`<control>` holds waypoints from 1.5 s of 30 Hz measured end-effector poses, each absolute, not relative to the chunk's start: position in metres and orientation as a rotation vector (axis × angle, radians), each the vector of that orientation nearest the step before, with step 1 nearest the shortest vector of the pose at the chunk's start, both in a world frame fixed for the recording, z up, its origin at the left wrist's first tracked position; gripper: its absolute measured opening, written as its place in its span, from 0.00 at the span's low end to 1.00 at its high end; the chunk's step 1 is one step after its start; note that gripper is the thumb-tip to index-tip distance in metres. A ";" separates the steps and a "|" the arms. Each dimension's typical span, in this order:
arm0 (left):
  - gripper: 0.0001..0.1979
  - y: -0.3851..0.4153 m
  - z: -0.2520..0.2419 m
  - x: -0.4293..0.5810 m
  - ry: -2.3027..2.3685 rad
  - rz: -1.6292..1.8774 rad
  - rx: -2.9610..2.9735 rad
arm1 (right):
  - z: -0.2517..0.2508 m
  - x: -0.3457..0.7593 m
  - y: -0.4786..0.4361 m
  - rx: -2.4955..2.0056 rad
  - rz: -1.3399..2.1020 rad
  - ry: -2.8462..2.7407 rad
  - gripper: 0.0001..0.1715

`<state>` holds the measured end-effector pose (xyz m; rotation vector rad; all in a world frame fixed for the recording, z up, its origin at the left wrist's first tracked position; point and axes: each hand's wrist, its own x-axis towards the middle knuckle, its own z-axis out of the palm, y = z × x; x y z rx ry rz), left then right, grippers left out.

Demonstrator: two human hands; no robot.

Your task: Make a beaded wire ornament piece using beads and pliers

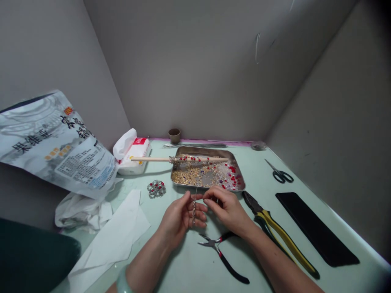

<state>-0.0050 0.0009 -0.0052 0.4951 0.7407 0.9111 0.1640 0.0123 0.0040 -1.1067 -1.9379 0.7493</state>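
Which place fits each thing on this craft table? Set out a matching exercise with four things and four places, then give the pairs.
Things:
1. scissors
2. wooden stick
3. small red-handled pliers
4. paper cup

Places:
A. across the bead tray's far rim
B. against the back wall
C. on the table below the hands
D. right of the tray, beyond the black slab

Pairs: 1-D, 2-A, 3-C, 4-B

A metal tray (180, 184) of gold and red beads sits mid-frame, a wooden stick (149, 159) across its top edge. Scissors (279, 174) and a black slab (314, 228), perhaps a phone, lie right; yellow-handled pliers (275, 228) lower right; a printed bag (55, 142) at left
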 end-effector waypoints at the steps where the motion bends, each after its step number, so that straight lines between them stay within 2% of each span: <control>1: 0.18 0.001 -0.005 -0.005 0.748 0.915 0.508 | 0.004 0.164 0.012 -1.107 0.748 -1.939 0.07; 8: 0.11 -0.001 -0.002 -0.002 0.801 0.948 0.555 | 0.003 0.164 0.013 -1.120 0.737 -1.935 0.07; 38: 0.13 0.001 -0.006 -0.002 0.875 0.963 0.624 | 0.002 0.164 0.013 -1.024 0.775 -2.023 0.07; 45: 0.16 0.000 -0.008 -0.002 0.908 0.947 0.645 | -0.003 0.165 0.014 -1.067 0.667 -2.053 0.06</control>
